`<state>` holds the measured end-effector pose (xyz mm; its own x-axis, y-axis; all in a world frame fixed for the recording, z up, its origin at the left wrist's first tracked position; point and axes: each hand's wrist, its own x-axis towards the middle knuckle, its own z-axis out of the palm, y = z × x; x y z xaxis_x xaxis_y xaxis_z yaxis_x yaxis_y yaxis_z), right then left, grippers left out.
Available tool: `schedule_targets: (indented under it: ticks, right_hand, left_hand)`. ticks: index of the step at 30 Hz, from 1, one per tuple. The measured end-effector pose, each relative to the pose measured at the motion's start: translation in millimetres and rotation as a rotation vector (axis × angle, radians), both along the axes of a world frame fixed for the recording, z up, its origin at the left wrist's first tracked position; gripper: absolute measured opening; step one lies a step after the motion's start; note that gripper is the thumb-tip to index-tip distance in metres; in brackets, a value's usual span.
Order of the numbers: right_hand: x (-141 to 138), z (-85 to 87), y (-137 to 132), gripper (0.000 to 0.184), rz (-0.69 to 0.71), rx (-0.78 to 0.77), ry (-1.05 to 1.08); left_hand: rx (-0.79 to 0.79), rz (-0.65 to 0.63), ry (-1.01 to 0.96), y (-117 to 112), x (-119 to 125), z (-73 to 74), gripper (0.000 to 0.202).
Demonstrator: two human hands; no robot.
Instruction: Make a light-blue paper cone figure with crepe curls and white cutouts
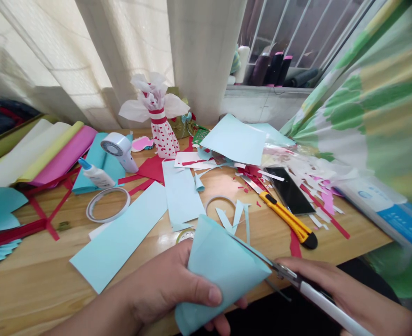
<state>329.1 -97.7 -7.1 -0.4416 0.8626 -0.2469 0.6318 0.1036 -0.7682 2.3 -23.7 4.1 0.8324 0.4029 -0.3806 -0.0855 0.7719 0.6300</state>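
Folded light-blue paper [223,275], tip upward, long axis nearly upright

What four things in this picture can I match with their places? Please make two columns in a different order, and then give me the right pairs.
Things:
1. yellow utility knife
2. glue bottle
3. folded light blue paper
4. scissors

Places:
A. lying on teal paper
B. held in the left hand
C. held in the right hand
D. lying beside a black smartphone

Pairs: 1-D, 2-A, 3-B, 4-C
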Motion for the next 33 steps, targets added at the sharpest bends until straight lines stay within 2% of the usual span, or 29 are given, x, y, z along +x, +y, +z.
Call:
schedule_targets:
  ticks: [3,5,12,15,21,33]
  right_hand:
    - [11,-3.9,-6,0.096,-0.04,0.033,-0.019]
    - [10,-0.7,-7,0.095,-0.035,0.038,-0.012]
    - [-19,18.7,7,0.094,0.07,0.048,-0.022]
    - [-21,14.5,8,0.095,0.075,0.066,-0.027]
    - [-3,1.3,4,0.098,0.025,0.117,-0.093]
    - [-8,9.5,15,0.101,0.067,0.14,-0.122]
  left_hand:
    - [-0.015,-0.007,-0.002,0,0,-1.0,0.038]
    - [-0.028,-0.035,0.002,0,1,-1.7,0.036]
    - [-0.014,-0.099,0.023,-1,4,-2.6,0.042]
    - [-0.014,-0.078,0.02,-1,3,-2.6,0.045]
    - [-0.029,-0.059,0.001,-1,2,1.3,0.041]
    - [-0.043,-0.146,0.014,2,5,3.3,0.041]
